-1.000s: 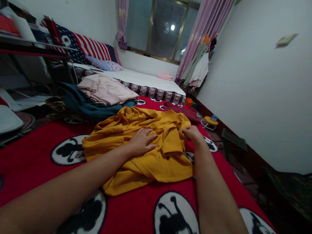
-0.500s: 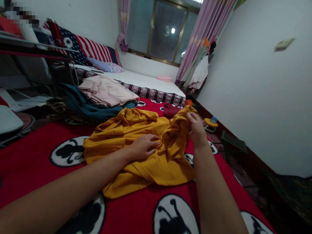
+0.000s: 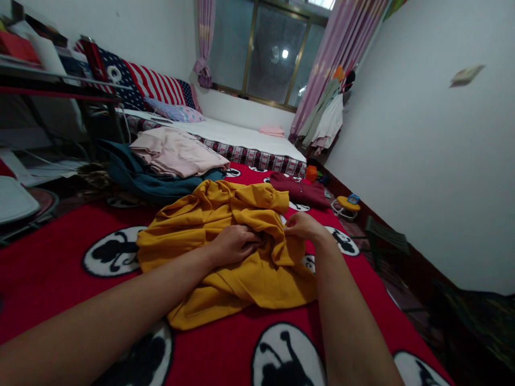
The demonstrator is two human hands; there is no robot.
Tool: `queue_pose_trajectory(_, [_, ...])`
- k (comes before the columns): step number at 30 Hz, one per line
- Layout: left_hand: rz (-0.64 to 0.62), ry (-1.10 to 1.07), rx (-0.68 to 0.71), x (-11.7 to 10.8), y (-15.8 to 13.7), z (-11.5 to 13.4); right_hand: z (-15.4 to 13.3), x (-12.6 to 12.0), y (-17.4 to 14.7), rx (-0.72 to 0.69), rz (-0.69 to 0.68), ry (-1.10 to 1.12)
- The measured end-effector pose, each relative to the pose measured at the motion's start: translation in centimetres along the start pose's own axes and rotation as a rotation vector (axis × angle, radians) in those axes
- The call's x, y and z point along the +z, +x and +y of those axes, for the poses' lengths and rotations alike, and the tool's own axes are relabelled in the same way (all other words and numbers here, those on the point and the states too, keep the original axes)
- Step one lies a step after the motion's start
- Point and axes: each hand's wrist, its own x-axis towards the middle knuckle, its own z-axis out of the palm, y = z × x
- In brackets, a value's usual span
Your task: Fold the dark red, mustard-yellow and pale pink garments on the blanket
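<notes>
Head view: yellow garment lies rumpled on red blanket. Left hand half curled, fingertips sunk in folds near the garment's middle; cannot tell whether cloth is gripped. Right hand nearly closed, pinching cloth at its right side. Maroon garment beyond; pink cloth atop teal cloth, far left.

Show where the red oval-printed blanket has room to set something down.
The blanket is bare left of the crumpled yellow fabric garment and just before its near edge. Crowded: where the left hand and right hand touch it, and far left, pink fabric atop teal fabric.
</notes>
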Motion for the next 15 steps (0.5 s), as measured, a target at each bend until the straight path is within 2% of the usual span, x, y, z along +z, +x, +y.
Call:
queue_pose_trajectory(1, [-0.002,0.001,-0.001,0.0,0.0,0.0,-0.3,-0.2,0.0,-0.033,0.073,-0.008])
queue_pose_trajectory(2, [-0.005,0.003,0.005,-0.1,0.0,0.1,-0.5,-0.6,-0.1,-0.051,0.229,0.017])
queue_pose_trajectory(3, [-0.010,0.002,0.021,-0.2,-0.1,0.2,-0.6,-1.2,-0.1,-0.054,0.458,0.075])
queue_pose_trajectory(6, [-0.046,-0.004,0.104,-0.2,0.0,0.4,-0.2,-3.3,-0.3,-0.067,1.302,0.350])
queue_pose_trajectory(7, [-0.058,-0.002,0.125,-0.2,0.1,0.5,0.1,-3.9,-0.4,-0.104,1.525,0.422])
queue_pose_trajectory(8, [-0.065,0.002,0.139,-0.1,0.1,0.5,0.4,-4.3,-0.5,-0.155,1.686,0.465])
queue_pose_trajectory(9, [-0.062,0.008,0.146,-0.1,0.2,0.5,0.6,-4.6,-0.5,-0.205,1.789,0.478])
queue_pose_trajectory(10, [-0.047,0.014,0.149,0.0,0.3,0.6,0.7,-4.6,-0.5,-0.242,1.835,0.458])
queue_pose_trajectory(12, [0.017,0.015,0.149,0.0,0.4,0.7,0.5,-4.3,-0.4,-0.258,1.768,0.357])
queue_pose_trajectory(13, [0.058,0.009,0.142,0.0,0.4,0.8,0.2,-3.9,-0.2,-0.247,1.667,0.307])
queue_pose_trajectory(15, [0.123,-0.013,0.122,0.0,0.5,1.0,-0.6,-3.0,0.1,-0.246,1.381,0.213])
